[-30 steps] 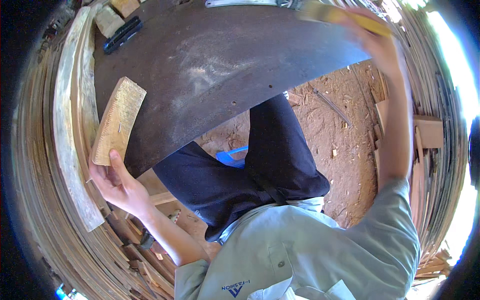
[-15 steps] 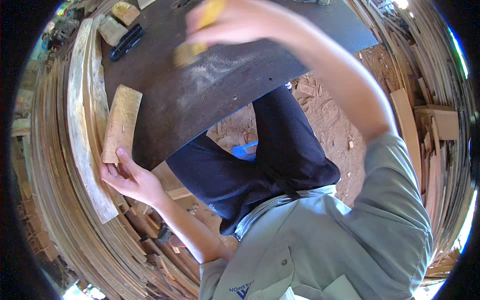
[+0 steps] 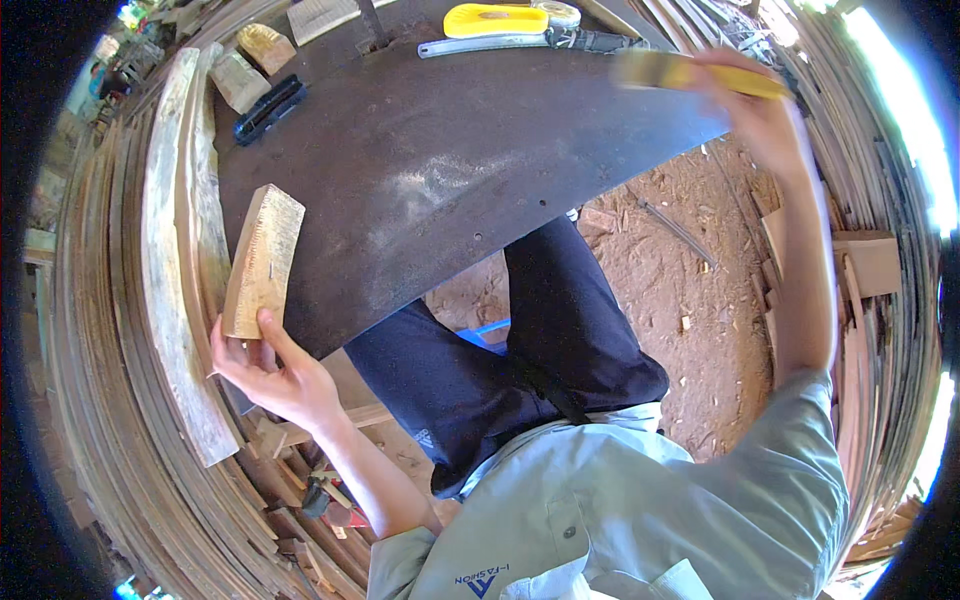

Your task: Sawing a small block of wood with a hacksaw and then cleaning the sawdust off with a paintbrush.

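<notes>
My left hand (image 3: 285,375) grips the lower end of a pale wooden block (image 3: 265,262), thumb on its face and fingers behind. The block is tilted up over the left edge of a dark tabletop (image 3: 350,150), its sides marked with rough saw lines. Past the tabletop's right end, my right hand (image 3: 755,110) is closed round a brush (image 3: 690,76) with a yellow handle, its head pointing left. Motion smears both the hand and the brush. A whitish dusty patch lies on the middle of the tabletop.
At the far edge lie a yellow-handled saw (image 3: 495,20) and a roll of tape (image 3: 557,12). A black brush-like object (image 3: 270,108) and wooden offcuts (image 3: 240,80) sit far left. Long boards (image 3: 175,250) flank the left side. Stacked planks stand on the right.
My right hand has swung with the brush from above the tabletop's middle out to the right. The block in my left hand has turned slightly, showing more of its side.
</notes>
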